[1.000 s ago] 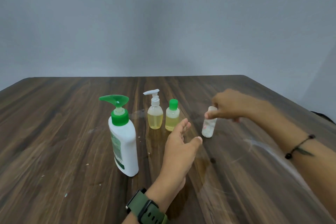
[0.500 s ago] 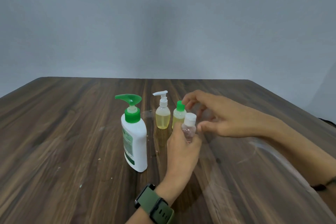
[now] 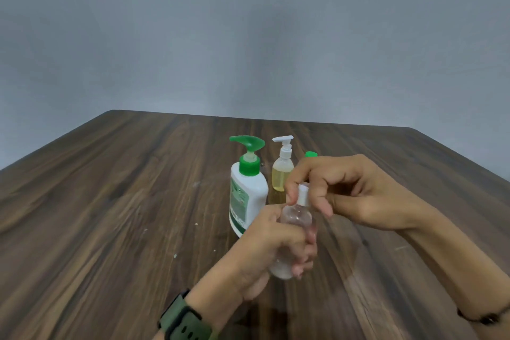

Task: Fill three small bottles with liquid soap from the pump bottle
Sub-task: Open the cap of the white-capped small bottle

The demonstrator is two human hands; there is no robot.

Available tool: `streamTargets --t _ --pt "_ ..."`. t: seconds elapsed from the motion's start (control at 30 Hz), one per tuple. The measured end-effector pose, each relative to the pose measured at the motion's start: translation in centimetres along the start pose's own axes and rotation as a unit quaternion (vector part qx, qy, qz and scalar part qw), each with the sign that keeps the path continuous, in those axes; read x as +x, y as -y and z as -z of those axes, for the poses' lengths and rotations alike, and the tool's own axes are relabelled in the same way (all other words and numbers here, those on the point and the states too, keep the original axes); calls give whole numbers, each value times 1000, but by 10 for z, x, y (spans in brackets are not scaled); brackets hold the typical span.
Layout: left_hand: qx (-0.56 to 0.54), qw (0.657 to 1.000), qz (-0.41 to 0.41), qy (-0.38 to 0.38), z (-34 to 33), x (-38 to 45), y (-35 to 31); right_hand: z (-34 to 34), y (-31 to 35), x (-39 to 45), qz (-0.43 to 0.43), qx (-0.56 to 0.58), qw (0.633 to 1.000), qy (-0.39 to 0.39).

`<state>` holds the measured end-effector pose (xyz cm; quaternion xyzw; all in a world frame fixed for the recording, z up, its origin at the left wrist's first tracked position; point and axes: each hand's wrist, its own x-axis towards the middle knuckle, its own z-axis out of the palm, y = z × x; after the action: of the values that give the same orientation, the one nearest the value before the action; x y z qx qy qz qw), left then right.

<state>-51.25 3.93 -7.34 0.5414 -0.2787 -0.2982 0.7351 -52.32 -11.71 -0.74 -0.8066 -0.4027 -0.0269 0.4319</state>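
Observation:
My left hand point(image 3: 271, 250) grips a small clear bottle point(image 3: 295, 219) above the table, close to me. The bottle looks empty. My right hand point(image 3: 356, 193) pinches its white cap point(image 3: 303, 195) between thumb and fingers. Behind them stands the white pump bottle point(image 3: 247, 190) with a green pump head. To its right stands a small bottle with a white pump point(image 3: 282, 171), filled with yellow liquid. A third small bottle shows only its green cap point(image 3: 311, 154) above my right hand.
The dark wooden table point(image 3: 110, 215) stretches out left and right of the bottles, with a few small white specks on it. A grey wall stands behind its far edge.
My right hand carried the clear bottle from the table's right over to my left hand, which took hold of it. Both hands then drew nearer to me, and my right hand closed on the cap.

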Motion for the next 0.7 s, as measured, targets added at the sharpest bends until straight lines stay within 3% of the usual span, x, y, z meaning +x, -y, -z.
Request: streamTargets --t 0.1,0.27,0.4,0.43,0.5,0.53,0.57,0.63,0.7 --pt "-85 992 5 92 10 -14 -9 -19 4 18 61 126 990 -9" --pt "-98 983 30 152 25 -15 -5 -46 -4 39 103 265 955 -80" --pt "-111 971 33 211 31 -15 8 -51 1 46 144 438 878 -131" --pt "-116 970 27 211 31 -15 11 -43 -1 45 141 446 872 -142" --pt "-114 978 5 176 33 -17 14 -23 -10 37 39 326 928 -179" --pt "-101 985 -11 141 35 -20 13 -17 -20 30 -54 180 964 -188" --pt "-81 992 -30 96 39 -22 12 -15 -31 22 -154 -9 974 -168" --pt "-25 997 -75 -1 51 -28 8 -27 -59 4 -288 -288 911 -59" --pt "51 987 -118 -92 65 -31 0 -47 -78 -10 -312 -363 878 6"
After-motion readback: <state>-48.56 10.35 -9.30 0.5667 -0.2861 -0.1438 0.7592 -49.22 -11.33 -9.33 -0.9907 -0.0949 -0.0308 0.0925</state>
